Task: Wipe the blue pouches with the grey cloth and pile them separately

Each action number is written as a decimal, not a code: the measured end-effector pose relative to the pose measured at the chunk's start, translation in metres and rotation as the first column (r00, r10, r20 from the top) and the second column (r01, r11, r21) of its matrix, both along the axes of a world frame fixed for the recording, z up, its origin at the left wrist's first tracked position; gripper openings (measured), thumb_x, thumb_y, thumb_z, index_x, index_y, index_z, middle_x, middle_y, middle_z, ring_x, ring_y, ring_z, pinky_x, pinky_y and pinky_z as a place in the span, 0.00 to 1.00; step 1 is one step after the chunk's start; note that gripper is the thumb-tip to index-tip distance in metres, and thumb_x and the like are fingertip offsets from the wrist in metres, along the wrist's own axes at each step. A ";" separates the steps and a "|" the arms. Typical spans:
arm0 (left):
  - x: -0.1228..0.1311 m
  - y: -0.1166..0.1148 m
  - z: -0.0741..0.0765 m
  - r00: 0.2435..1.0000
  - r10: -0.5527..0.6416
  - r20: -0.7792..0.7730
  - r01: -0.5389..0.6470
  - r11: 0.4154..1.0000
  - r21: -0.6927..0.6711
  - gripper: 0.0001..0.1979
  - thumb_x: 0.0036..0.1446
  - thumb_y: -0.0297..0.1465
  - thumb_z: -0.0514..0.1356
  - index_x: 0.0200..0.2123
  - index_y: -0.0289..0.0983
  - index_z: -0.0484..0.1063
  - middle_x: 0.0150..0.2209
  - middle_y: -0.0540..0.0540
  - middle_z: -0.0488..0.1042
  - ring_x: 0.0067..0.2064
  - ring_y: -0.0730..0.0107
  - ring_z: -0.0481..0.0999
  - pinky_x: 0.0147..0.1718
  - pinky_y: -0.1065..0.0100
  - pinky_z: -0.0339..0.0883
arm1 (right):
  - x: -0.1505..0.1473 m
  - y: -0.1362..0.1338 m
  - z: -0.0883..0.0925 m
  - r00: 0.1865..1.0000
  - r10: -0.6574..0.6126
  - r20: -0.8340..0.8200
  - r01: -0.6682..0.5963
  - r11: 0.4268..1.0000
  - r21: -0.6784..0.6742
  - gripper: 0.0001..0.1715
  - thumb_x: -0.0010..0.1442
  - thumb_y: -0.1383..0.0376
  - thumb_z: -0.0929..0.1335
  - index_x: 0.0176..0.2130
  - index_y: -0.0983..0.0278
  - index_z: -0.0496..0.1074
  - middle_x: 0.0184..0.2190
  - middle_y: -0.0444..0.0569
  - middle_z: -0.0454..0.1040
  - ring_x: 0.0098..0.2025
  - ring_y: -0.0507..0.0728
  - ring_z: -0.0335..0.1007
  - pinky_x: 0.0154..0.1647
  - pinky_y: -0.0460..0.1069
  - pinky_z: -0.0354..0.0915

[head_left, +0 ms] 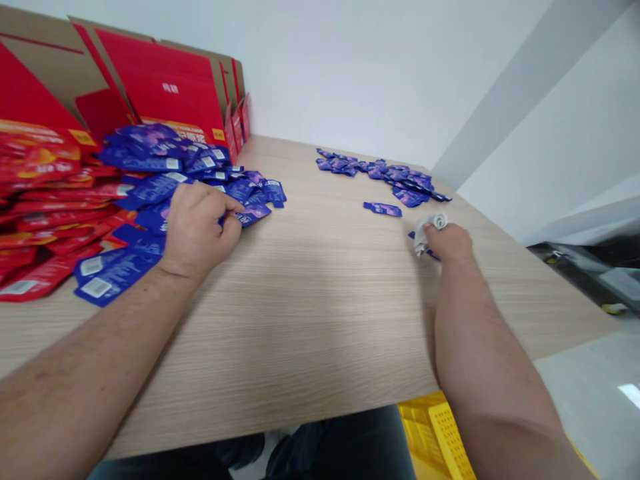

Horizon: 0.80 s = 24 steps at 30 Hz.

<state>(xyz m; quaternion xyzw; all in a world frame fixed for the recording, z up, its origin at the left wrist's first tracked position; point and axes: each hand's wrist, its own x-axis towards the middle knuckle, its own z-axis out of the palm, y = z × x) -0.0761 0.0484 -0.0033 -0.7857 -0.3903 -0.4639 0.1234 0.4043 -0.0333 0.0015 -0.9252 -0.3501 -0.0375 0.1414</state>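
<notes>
head view, left hand (197, 227) pinching purple sachet (254, 213), right hand (449, 241) over second sachet (434, 255) (fingers blurred, cannot tell)

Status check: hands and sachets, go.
Left hand pinching purple sachet at edge of pile. Right hand on second sachet, grip unclear. Lone sachet lies just beyond.

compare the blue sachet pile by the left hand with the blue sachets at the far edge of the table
The near pile is big and heaped; the far group is small, strung out in a thin line. The near pile abuts the red packets, the left hand on it; the far group lies alone, the right hand short of it. Both are blue-purple sachets on the table.
</notes>
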 end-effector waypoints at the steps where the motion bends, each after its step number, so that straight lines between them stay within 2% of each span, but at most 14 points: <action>1: 0.000 0.001 -0.001 1.000 -0.013 -0.002 0.013 1.000 0.012 0.06 0.50 0.30 0.59 0.32 0.43 0.74 0.34 0.44 0.77 0.43 0.55 0.74 0.49 0.51 0.65 | 0.006 -0.001 -0.003 1.000 -0.019 -0.022 0.018 0.999 -0.034 0.34 0.64 0.53 0.66 0.53 0.81 0.76 0.54 0.82 0.73 0.60 0.80 0.69 0.55 0.65 0.65; 5: 0.000 0.003 -0.002 0.998 -0.055 -0.024 0.056 0.997 0.053 0.06 0.51 0.28 0.58 0.32 0.43 0.74 0.33 0.45 0.77 0.41 0.55 0.74 0.45 0.52 0.66 | 0.019 -0.001 -0.013 0.995 -0.024 -0.094 0.014 0.994 -0.110 0.33 0.65 0.54 0.66 0.52 0.82 0.77 0.55 0.82 0.73 0.59 0.78 0.72 0.53 0.63 0.67; 10: 0.002 0.001 -0.002 0.996 -0.069 -0.055 0.073 0.995 0.065 0.06 0.52 0.27 0.58 0.32 0.42 0.74 0.34 0.45 0.77 0.41 0.55 0.75 0.44 0.53 0.66 | 0.013 0.002 -0.011 0.983 0.069 -0.170 -0.090 0.989 -0.120 0.30 0.61 0.52 0.70 0.50 0.74 0.80 0.50 0.73 0.79 0.53 0.72 0.76 0.47 0.57 0.69; 13: 0.004 -0.004 0.001 0.991 -0.050 -0.124 0.051 0.999 0.008 0.07 0.55 0.26 0.57 0.33 0.40 0.75 0.35 0.44 0.77 0.42 0.56 0.75 0.45 0.54 0.67 | 0.004 0.001 -0.007 0.963 0.118 -0.243 -0.149 0.982 -0.112 0.29 0.58 0.50 0.72 0.49 0.70 0.80 0.48 0.68 0.81 0.48 0.70 0.78 0.42 0.57 0.70; 16: 0.007 -0.008 0.005 0.977 -0.081 -0.199 0.067 0.995 -0.072 0.09 0.58 0.26 0.55 0.34 0.38 0.76 0.37 0.42 0.78 0.43 0.57 0.75 0.47 0.55 0.68 | -0.006 -0.001 -0.002 0.930 0.171 -0.325 -0.211 0.973 -0.091 0.28 0.53 0.50 0.76 0.46 0.67 0.80 0.43 0.64 0.82 0.43 0.68 0.79 0.37 0.56 0.71; 18: 0.010 -0.009 0.004 0.971 -0.126 -0.204 0.100 0.986 -0.133 0.09 0.57 0.26 0.55 0.34 0.38 0.76 0.37 0.42 0.79 0.44 0.57 0.76 0.47 0.55 0.68 | -0.015 -0.002 0.000 0.890 0.225 -0.397 -0.270 0.961 -0.061 0.26 0.51 0.51 0.77 0.42 0.67 0.80 0.39 0.61 0.83 0.40 0.66 0.79 0.35 0.54 0.71; 21: 0.020 -0.010 -0.003 0.958 -0.214 -0.191 0.156 0.947 -0.280 0.11 0.56 0.25 0.55 0.37 0.37 0.78 0.38 0.43 0.80 0.44 0.57 0.77 0.48 0.57 0.69 | -0.041 -0.002 0.000 0.782 0.350 -0.516 -0.391 0.920 0.032 0.23 0.52 0.50 0.77 0.39 0.64 0.79 0.36 0.55 0.83 0.35 0.61 0.79 0.34 0.52 0.72; 24: 0.032 -0.014 -0.013 0.949 -0.295 -0.110 0.203 0.840 -0.504 0.15 0.58 0.27 0.55 0.44 0.37 0.79 0.39 0.44 0.81 0.41 0.63 0.78 0.42 0.63 0.70 | -0.084 0.000 -0.004 0.623 0.497 -0.605 -0.510 0.844 0.167 0.24 0.53 0.47 0.75 0.41 0.62 0.78 0.36 0.50 0.83 0.33 0.57 0.77 0.34 0.49 0.72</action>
